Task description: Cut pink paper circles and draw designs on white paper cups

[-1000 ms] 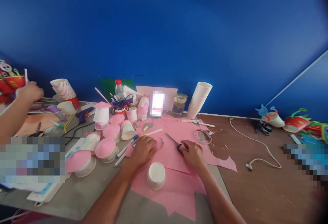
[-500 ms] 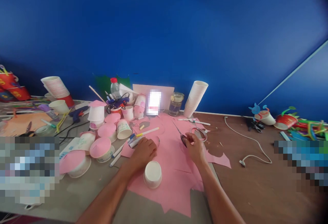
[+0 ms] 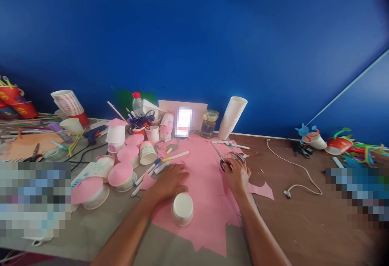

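Observation:
My left hand [image 3: 172,181] rests palm down on the pink paper [image 3: 206,201], fingers stretched and slightly apart, holding nothing. Just below it an upturned white paper cup [image 3: 182,208] stands on that paper. My right hand [image 3: 237,176] is at the right side of the sheet, its fingers over the dark handles of a pair of scissors [image 3: 216,151]. The blades point away from me and to the left. Part of the handles is hidden under the fingers. A ring-shaped item [image 3: 237,155] lies just beyond that hand, partly covered.
Cups with pink paper cones [image 3: 120,172] and several markers [image 3: 175,156] crowd the left. At the back stand a lit phone [image 3: 184,121], a lidded jar [image 3: 209,123] and a tall cup stack [image 3: 232,118]. A white cable [image 3: 296,166] and paper scrap [image 3: 261,190] lie right.
My left hand's fingers have spread out from a more curled pose. My right hand has shifted slightly right with the scissors, its back turned more upward. The cup stays in place.

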`<state>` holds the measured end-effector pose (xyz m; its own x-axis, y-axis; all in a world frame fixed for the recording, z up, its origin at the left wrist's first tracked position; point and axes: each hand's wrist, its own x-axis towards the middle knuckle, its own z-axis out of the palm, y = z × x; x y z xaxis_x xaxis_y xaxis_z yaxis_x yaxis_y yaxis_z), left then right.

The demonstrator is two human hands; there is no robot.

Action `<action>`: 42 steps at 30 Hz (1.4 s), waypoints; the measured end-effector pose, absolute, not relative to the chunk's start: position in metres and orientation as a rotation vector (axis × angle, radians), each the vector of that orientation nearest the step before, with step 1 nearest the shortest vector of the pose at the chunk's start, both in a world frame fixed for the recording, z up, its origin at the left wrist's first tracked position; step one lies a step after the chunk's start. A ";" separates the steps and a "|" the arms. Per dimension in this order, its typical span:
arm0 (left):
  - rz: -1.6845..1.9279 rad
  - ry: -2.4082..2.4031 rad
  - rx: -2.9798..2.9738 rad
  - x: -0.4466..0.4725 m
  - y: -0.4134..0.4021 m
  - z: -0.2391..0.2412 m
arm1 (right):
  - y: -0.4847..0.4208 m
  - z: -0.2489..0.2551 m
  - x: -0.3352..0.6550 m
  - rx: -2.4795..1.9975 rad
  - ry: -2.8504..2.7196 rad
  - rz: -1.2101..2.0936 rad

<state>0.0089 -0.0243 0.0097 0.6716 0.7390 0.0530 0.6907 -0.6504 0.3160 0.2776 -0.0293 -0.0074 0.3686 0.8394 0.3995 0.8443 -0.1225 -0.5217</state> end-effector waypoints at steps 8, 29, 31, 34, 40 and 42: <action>0.296 1.250 2.571 0.008 -0.024 0.013 | -0.028 -0.012 0.288 -2.122 -1.499 -0.063; 0.682 1.179 2.477 0.013 -0.025 -0.010 | -0.035 -0.018 0.254 -1.765 -1.601 0.113; 0.700 1.151 2.486 0.016 -0.027 -0.007 | -0.032 -0.021 0.258 -1.782 -1.548 0.214; 0.696 1.155 2.505 0.017 -0.027 -0.003 | -0.028 -0.025 0.263 -1.749 -1.437 0.416; 0.759 1.508 2.495 0.002 -0.015 0.003 | -0.025 -0.017 0.268 -1.693 -1.270 0.498; 0.774 1.682 2.466 -0.005 -0.011 0.002 | -0.026 -0.014 0.268 -1.687 -1.271 0.474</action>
<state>-0.0048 -0.0106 0.0021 0.2794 0.8862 0.3695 0.8572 -0.4036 0.3198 0.2685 -0.0259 -0.0143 0.3879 0.8949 0.2204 0.5319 -0.0221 -0.8465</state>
